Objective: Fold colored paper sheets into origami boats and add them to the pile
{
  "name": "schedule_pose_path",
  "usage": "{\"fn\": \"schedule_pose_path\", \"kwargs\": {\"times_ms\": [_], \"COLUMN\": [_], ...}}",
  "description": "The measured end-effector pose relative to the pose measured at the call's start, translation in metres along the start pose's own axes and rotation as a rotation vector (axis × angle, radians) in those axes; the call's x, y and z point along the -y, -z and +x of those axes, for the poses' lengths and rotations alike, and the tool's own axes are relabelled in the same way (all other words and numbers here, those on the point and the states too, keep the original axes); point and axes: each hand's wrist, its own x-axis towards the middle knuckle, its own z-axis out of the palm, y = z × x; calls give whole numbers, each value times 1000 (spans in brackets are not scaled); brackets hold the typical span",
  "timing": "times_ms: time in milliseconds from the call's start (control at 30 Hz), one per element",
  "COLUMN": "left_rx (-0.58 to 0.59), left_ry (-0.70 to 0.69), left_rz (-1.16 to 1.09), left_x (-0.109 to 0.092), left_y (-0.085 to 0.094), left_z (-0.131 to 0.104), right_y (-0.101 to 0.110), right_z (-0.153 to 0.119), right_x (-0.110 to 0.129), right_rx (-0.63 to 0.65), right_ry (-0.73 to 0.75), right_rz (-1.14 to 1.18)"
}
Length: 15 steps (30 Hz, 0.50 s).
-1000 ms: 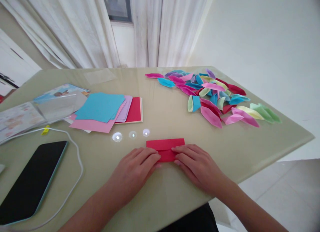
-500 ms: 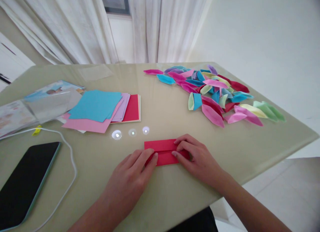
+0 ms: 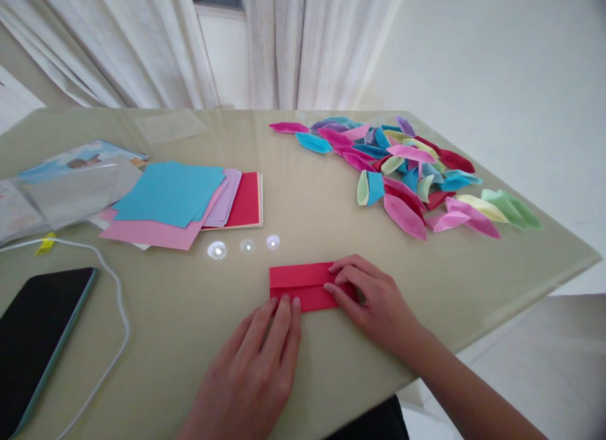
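A red sheet of origami paper (image 3: 303, 278), folded into a flat strip with a seam along its middle, lies on the table in front of me. My left hand (image 3: 258, 351) rests at its lower left edge, fingers stretched out and fingertips touching the paper. At the right end, my right hand (image 3: 367, 295) has its thumb and curled fingers on the strip, holding it and covering that corner.
Many folded paper pieces (image 3: 404, 216) in several colours lie in a heap at the back right. To the left are stacked coloured sheets (image 3: 170, 194), plastic packets (image 3: 71, 194), a white cable (image 3: 124, 314) and a phone (image 3: 42, 339). The table edge (image 3: 492, 329) runs along the right.
My left hand has moved down from the seam to the lower left edge, its fingers straightening. My right hand stays at the right end. The view has shifted slightly.
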Motion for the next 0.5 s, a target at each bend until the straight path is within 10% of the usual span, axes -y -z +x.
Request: {"fn": "schedule_pose_path", "kwargs": {"times_ms": [500], "left_rx": [-43], "left_ry": [-7], "left_rz": [-71], "left_x": [1], "left_y": [-5], "left_z": [0], "right_y": [-2], "right_z": [-1], "right_x": [0], "right_rx": [-10], "right_ry": [10], "right_rz": [8]}}
